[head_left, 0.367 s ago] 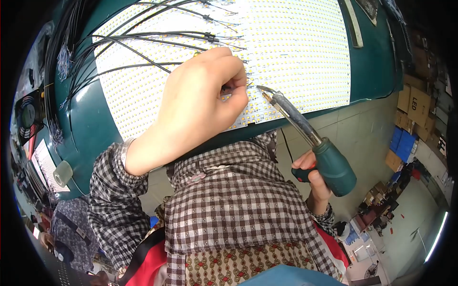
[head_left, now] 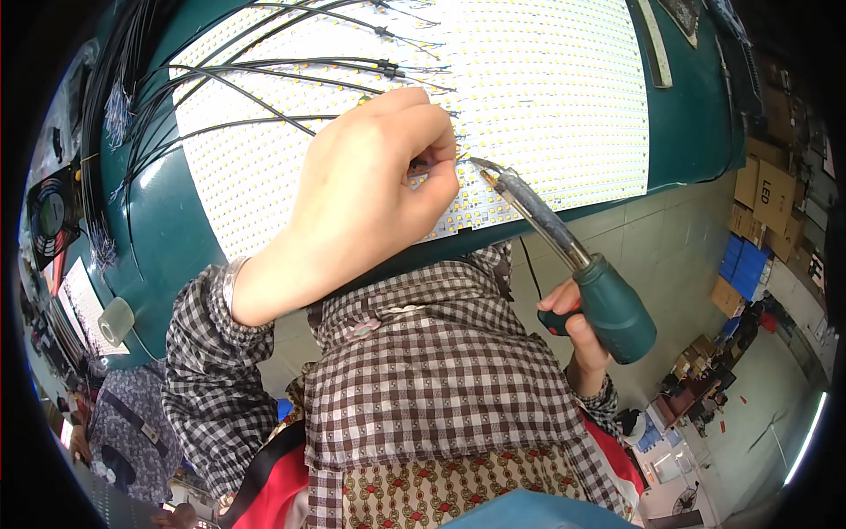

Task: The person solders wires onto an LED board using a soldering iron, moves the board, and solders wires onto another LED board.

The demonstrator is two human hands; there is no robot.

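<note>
Barely moved: left hand (head_left: 370, 189) pinches wire end at LED panel (head_left: 546, 79); right hand (head_left: 577, 331), 4 o'clock, fist-grips soldering iron (head_left: 564, 256), tip at joint.

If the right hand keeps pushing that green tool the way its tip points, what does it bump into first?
Most likely the left hand's fingertips, pinching a thin wire right at the tip of the soldering iron held by the right hand. The white LED panel lies just under them; depth is hard to judge.

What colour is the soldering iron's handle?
Dark teal-green handle, seen in the head view, held by the right hand.
</note>
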